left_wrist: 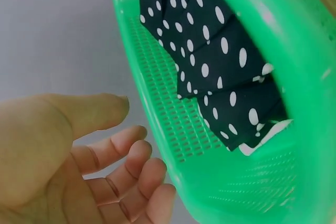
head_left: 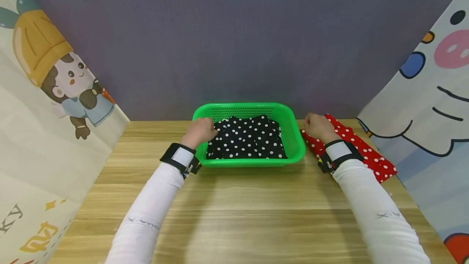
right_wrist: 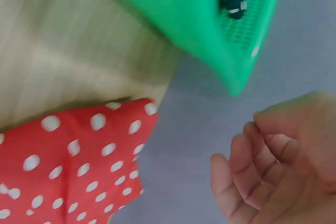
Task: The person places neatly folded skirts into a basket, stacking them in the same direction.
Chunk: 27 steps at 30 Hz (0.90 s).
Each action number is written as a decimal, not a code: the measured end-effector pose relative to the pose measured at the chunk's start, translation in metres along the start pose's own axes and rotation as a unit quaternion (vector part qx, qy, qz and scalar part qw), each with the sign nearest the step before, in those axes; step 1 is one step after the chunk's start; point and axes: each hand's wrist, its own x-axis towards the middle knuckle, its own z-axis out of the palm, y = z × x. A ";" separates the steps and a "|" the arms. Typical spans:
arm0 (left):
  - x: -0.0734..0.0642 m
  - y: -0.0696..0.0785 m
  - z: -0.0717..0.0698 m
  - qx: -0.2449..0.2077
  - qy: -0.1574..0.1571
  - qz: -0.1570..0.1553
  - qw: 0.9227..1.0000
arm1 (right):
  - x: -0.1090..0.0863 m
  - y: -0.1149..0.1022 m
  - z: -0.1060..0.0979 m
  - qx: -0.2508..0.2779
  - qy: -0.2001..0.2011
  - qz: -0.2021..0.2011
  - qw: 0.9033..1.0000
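A green plastic basket [head_left: 249,163] stands at the far edge of the wooden table, with a black cloth with white dots [head_left: 249,137] inside it. My left hand [head_left: 200,131] hovers at the basket's left end. In the left wrist view that hand [left_wrist: 110,166] has loosely bent fingers and holds nothing, apart from the cloth. Over a red cloth with white dots [head_left: 360,150], right of the basket, is my right hand [head_left: 319,127]. The right wrist view shows this hand [right_wrist: 283,161] with its fingers relaxed and nothing in them, beside the red cloth [right_wrist: 79,166].
The wooden table [head_left: 234,215] ends at a grey panel [head_left: 242,44] behind the basket. Cartoon-printed sheets hang at both sides, the left one [head_left: 44,141] and the right one [head_left: 425,105]. The red cloth lies near the table's right edge.
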 end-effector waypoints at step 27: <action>-0.091 0.014 0.029 -0.034 0.130 0.078 0.988 | -0.028 0.079 0.048 -0.029 -0.085 0.291 0.952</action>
